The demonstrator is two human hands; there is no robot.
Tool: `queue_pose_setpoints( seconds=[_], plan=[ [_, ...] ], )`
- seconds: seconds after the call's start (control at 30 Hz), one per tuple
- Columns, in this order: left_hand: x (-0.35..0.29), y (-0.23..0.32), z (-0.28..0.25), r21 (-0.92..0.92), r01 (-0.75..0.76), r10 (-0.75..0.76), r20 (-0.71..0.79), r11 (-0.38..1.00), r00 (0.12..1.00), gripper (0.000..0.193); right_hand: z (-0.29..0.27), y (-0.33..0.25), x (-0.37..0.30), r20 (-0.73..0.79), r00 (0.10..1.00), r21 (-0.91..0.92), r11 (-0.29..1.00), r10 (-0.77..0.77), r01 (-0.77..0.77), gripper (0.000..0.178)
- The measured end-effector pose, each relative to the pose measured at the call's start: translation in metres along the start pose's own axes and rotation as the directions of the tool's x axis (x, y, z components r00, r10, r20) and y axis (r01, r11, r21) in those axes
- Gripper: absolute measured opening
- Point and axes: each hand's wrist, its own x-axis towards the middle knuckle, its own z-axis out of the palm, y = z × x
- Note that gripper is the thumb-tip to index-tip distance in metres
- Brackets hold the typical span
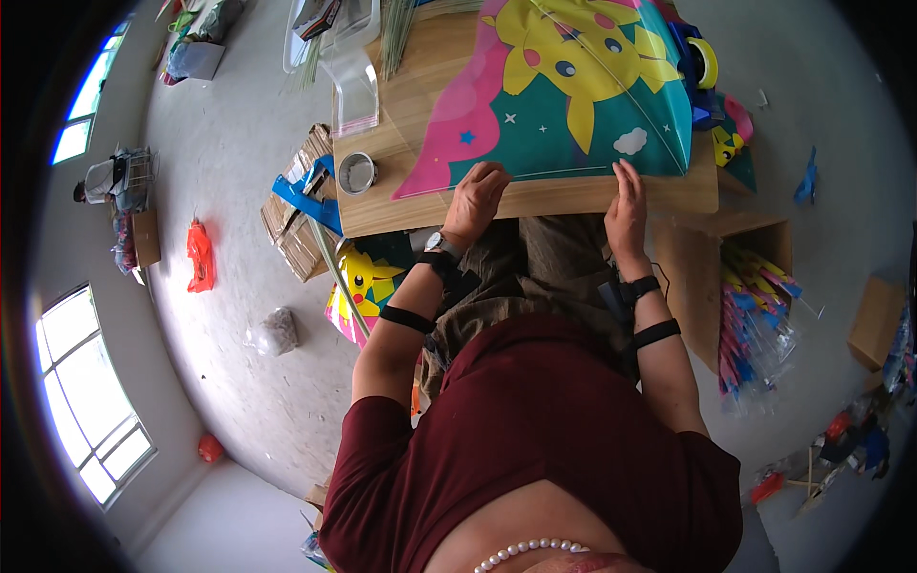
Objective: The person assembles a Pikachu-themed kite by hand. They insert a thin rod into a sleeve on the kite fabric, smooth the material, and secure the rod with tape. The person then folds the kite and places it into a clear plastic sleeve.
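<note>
A kite sheet [535, 115] in pink, teal and yellow with a cartoon figure lies spread on the wooden table. A thin pale rod [564, 172] runs along its near edge. My left hand [476, 202] is closed at this edge, fingers curled down and pinching the kite there; the fingertips are partly hidden. To the right, my right hand [626, 215] stands open with its fingers stretched and together, the tips at the kite's near edge. Left of the kite sits a small round metal tin [357, 173].
The wooden table [401, 218] carries a blue tape dispenser [702, 72] at the right, thin sticks [395, 38] and a clear plastic bin [355, 29] at far left. Beside my right arm stands a cardboard box [690, 286] of packed kites. A red bag [200, 256] lies on the floor.
</note>
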Motion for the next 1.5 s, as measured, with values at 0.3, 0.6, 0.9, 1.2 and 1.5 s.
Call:
queue_pose_setpoints(
  seconds=[0.3,0.6,0.9,1.2,1.5],
  plan=[
    [0.0,0.0,-0.002,-0.009,0.0,0.0,0.013,1.0,1.0,0.011,0.0,0.0,0.0,0.065,0.997,-0.1,0.994,-0.031,0.037,0.053],
    [0.005,-0.001,-0.007,-0.027,0.035,-0.033,0.04,0.999,0.999,0.006,0.003,0.007,-0.004,0.09,0.995,-0.099,0.993,-0.051,0.06,0.055],
    [0.007,-0.012,-0.012,0.054,0.115,-0.118,0.067,0.992,0.991,0.008,0.004,0.009,-0.005,0.079,0.994,-0.114,0.99,-0.078,0.086,0.056],
    [0.01,-0.011,-0.011,0.082,0.132,-0.138,0.067,0.988,0.988,0.01,0.003,0.008,-0.006,0.083,0.992,-0.142,0.985,-0.09,0.101,0.057],
    [0.01,-0.015,-0.006,0.107,0.125,-0.133,0.078,0.986,0.988,0.009,0.004,0.008,-0.006,0.083,0.993,-0.138,0.986,-0.086,0.097,0.058]
  ],
)
